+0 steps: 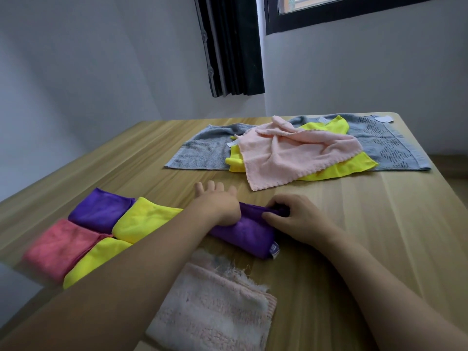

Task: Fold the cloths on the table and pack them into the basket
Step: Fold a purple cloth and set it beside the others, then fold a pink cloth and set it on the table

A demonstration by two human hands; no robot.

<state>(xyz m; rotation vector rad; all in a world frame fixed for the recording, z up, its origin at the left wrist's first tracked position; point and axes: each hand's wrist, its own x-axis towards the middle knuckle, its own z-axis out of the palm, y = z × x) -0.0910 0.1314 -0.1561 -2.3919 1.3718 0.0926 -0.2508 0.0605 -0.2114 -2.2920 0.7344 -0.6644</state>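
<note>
While the left hand [215, 201] is pressing flat, fingers straight, to pin the folded purple microfibre cloth [244, 231], the right hand [286, 219] is pinching its far end, apparently squaring the fold; unfolded cloths are lying well beyond it. No basket is showing.

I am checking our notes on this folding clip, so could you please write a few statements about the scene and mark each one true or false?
1. Both hands are on the purple cloth. True.
2. The peach cloth lies neatly folded. False: it is crumpled on a yellow cloth.
3. A grey towel lies spread under that pile. True.
4. The right hand lies flat and open. False: its fingers pinch the purple cloth's end.
5. The basket stands on the table. False: none is visible.
</note>
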